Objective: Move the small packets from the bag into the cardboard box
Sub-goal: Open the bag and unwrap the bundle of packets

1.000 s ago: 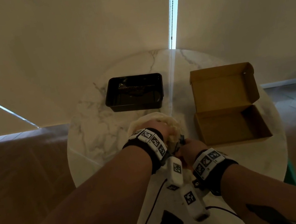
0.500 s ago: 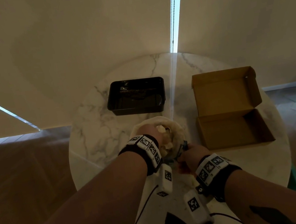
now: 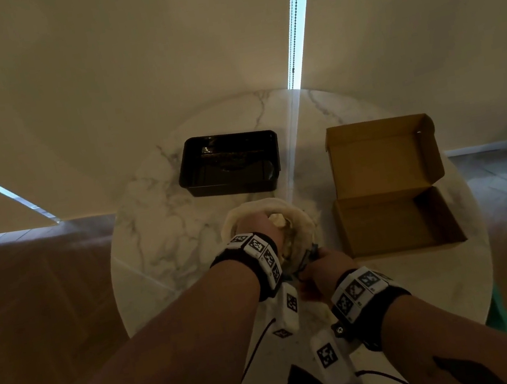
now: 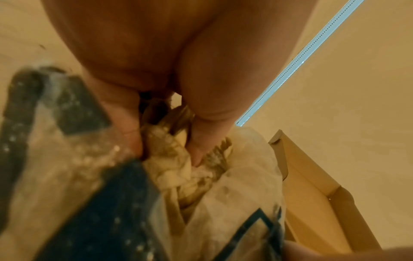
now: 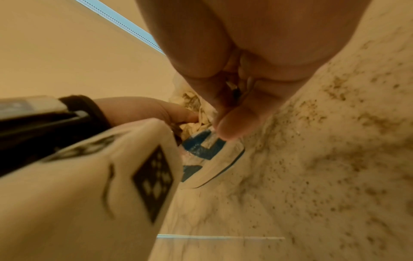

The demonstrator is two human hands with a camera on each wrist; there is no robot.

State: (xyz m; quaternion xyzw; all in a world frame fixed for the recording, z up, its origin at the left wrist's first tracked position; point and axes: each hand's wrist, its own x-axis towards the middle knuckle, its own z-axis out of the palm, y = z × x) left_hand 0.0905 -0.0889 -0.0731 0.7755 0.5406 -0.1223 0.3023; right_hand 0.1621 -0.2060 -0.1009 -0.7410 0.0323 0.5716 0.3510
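Packets (image 4: 178,169) lying crumpled inside bag (image 3: 300,221) on tabletop (image 3: 166,238), left of cardboard box (image 3: 396,222). Left hand (image 3: 259,224) reaching inside, fingers (image 4: 196,150) curling round packets. Right hand (image 3: 326,263) pinching bag rim. Packets looking light, soft; pinching by edge advised.

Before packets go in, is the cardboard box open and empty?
Open and empty: the cardboard box has its lid folded back, bare floor showing.

No words, brands or numbers can be read. The wristbands (image 3: 261,257) carry black-and-white square code markers, patterns only. The bag (image 4: 243,208) bears dark blue printed shapes near its rim, too blurred and cropped to read as letters. The box (image 3: 382,154) beside the bag shows no print.
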